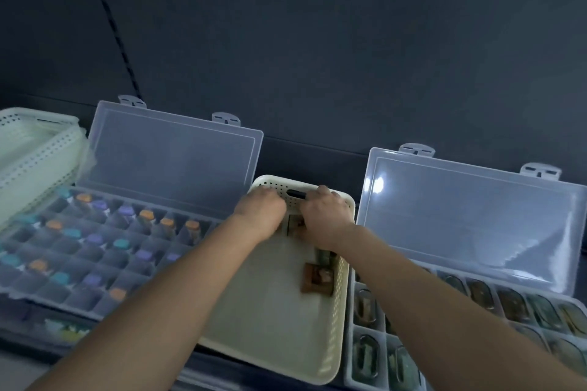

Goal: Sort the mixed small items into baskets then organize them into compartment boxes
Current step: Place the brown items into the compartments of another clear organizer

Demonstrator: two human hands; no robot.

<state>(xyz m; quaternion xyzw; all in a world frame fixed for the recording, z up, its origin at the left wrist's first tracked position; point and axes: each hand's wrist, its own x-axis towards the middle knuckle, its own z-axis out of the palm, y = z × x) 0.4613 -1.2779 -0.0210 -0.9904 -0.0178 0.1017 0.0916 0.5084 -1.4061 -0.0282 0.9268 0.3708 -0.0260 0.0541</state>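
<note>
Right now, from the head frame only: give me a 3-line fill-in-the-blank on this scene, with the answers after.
1. The left hand and the right hand are both at the far end of the cream ____.
2. The left box's lid and the right box's lid both stand ____.
3. The colour-capped vials sit in compartments of the ____ box.
Missing words: basket; open; left.

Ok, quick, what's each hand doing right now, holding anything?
Left hand: fingers curled inside the cream basket, grip cannot be told.
Right hand: curled beside a small brown item, hold cannot be told.
</note>
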